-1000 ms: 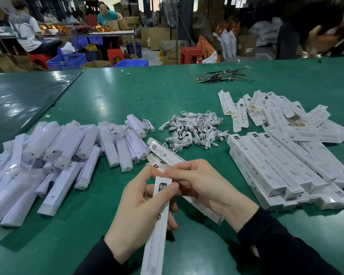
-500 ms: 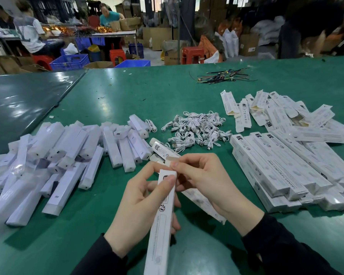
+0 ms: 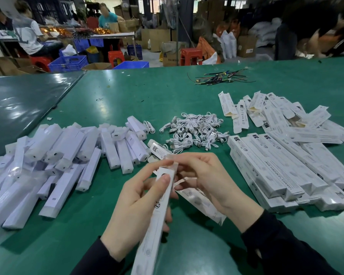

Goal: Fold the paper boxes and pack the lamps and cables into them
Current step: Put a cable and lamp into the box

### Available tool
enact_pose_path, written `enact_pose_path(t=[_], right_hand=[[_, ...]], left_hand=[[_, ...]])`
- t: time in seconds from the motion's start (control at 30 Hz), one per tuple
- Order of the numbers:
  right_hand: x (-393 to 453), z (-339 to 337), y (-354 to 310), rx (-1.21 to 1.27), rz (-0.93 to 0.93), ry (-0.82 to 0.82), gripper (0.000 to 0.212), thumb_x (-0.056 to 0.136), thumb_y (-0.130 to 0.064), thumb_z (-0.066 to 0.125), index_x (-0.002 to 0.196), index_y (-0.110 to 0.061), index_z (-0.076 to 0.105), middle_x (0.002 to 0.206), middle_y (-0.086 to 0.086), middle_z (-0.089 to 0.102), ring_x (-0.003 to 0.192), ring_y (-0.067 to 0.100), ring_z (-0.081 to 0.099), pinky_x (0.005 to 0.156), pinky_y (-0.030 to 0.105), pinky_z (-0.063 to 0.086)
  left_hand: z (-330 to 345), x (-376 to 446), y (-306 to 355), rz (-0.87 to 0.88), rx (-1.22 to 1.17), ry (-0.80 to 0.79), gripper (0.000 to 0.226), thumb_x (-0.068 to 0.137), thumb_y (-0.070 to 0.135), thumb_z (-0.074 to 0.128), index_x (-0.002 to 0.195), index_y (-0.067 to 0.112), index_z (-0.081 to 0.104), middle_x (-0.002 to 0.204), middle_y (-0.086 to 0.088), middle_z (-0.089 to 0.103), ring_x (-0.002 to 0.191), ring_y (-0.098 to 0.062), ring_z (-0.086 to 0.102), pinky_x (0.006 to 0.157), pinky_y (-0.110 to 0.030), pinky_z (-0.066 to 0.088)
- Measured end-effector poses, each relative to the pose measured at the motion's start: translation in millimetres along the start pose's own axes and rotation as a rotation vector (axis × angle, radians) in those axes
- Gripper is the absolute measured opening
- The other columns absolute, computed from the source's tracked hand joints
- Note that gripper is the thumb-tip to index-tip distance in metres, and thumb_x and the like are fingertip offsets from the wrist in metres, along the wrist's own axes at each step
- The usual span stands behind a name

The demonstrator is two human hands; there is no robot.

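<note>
— On the green table [image 3: 167, 92], what has changed since a moment ago?

— Little among the big heaps: the white lamps [image 3: 72, 155] lie piled at left, the packed boxes [image 3: 282, 167] stacked at right, the coiled white cables [image 3: 193, 132] between them. The paper box [image 3: 159, 213] in hand now stands more upright, its top flap lifted.

— Any print you can read?

— Only a small round logo on the box; the text is too blurred.

— And the hands?

— The left hand [image 3: 135, 207] is wrapped around the box, thumb pressed on its face. The right hand [image 3: 209, 179] pinches the top flap between its fingertips.
</note>
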State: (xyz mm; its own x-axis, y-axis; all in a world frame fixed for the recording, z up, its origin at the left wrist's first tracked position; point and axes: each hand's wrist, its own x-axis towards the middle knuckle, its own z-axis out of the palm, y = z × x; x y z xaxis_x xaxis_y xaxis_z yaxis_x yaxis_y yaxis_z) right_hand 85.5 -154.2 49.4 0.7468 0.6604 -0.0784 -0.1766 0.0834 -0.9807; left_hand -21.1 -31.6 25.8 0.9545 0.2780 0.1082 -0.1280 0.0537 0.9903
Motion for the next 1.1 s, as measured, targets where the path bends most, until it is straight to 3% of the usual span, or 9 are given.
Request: enact_pose_path(t=[0.13,0.4,0.53,0.83,0.93,1.03,1.1], right_hand=[[-0.9,0.3,0.9,0.012,-0.003,-0.011,0.020,0.090,-0.020,0.066,0.084,-0.007,0.079,0.078,0.011,0.072,0.065,0.015,0.064,0.058,0.026,0.055],[-0.5,3.0,6.1,-0.023,-0.062,-0.026,0.018,0.090,-0.018,0.066,0.085,-0.006,0.079,0.076,0.009,0.073,0.061,0.013,0.064,0.059,0.022,0.054],[1.0,2.9,9.0,-0.007,-0.071,-0.012,0.020,0.092,-0.014,0.064,0.089,0.001,0.076,0.073,0.009,0.071,0.059,0.012,0.061,0.057,0.020,0.053],[0.1,3.4,10.7,-0.013,-0.099,-0.040,0.013,0.089,-0.010,0.066,0.086,-0.007,0.079,0.074,0.008,0.073,0.061,0.016,0.061,0.062,0.025,0.057],[0.2,2.6,12.0,-0.041,-0.110,-0.042,0.014,0.091,-0.011,0.066,0.091,-0.004,0.078,0.077,0.005,0.074,0.061,0.016,0.063,0.061,0.026,0.055],[-2.0,5.7,13.7,-0.111,-0.207,-0.074,0.024,0.095,-0.018,0.062,0.078,-0.020,0.079,0.086,0.012,0.074,0.064,0.023,0.062,0.064,0.030,0.054],[-2.0,7.6,17.3,-0.205,-0.255,-0.069,0.031,0.096,-0.023,0.061,0.071,-0.034,0.076,0.099,0.017,0.070,0.081,0.030,0.066,0.078,0.042,0.053]], left_hand=[[-1.9,1.3,-1.9,-0.020,-0.005,0.073,0.029,0.079,0.035,0.067,0.105,0.036,0.053,0.080,-0.020,0.068,0.042,-0.032,0.054,0.041,-0.037,0.050],[-4.4,5.3,-5.1,-0.094,-0.057,0.074,0.028,0.075,0.034,0.071,0.097,0.018,0.063,0.081,-0.025,0.068,0.037,-0.027,0.049,0.037,-0.030,0.047],[-4.2,5.5,-5.4,-0.107,-0.057,0.066,0.026,0.075,0.033,0.071,0.094,0.018,0.062,0.079,-0.024,0.068,0.037,-0.027,0.049,0.036,-0.029,0.046],[-3.7,3.6,-1.6,-0.131,-0.039,0.082,0.026,0.074,0.034,0.071,0.091,0.016,0.061,0.077,-0.024,0.068,0.037,-0.026,0.049,0.036,-0.027,0.045],[-3.7,3.8,1.6,-0.143,-0.034,0.079,0.029,0.074,0.031,0.082,0.090,0.017,0.062,0.076,-0.023,0.068,0.037,-0.025,0.048,0.036,-0.027,0.045],[-6.0,4.5,6.3,-0.172,-0.108,0.086,0.031,0.072,0.032,0.080,0.091,0.012,0.064,0.075,-0.026,0.067,0.036,-0.025,0.049,0.034,-0.026,0.044],[-8.4,4.9,8.3,-0.208,-0.170,0.097,0.032,0.072,0.030,0.075,0.091,0.008,0.064,0.073,-0.026,0.065,0.035,-0.025,0.048,0.033,-0.026,0.043]])
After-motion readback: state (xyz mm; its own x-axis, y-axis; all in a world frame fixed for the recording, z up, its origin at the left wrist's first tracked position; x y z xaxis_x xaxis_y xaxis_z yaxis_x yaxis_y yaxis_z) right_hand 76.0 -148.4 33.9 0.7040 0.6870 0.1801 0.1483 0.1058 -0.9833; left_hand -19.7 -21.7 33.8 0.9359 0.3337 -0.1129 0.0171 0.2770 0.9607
